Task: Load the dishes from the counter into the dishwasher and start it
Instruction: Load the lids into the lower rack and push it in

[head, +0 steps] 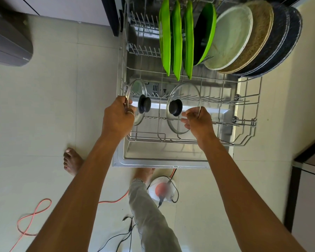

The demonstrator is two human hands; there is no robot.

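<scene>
Bin: cut off at the frame's left edge. Left lid: upright at the rack's front left. The left hand hides its lower edge, grip clamped on the rim. Floor device: label blurred, unreadable. Right lid: upright in the same row. The right hand's grip pinches its right rim. Rear row: green plates with tops cut off, then white, tan and dark plates, all on edge.
</scene>
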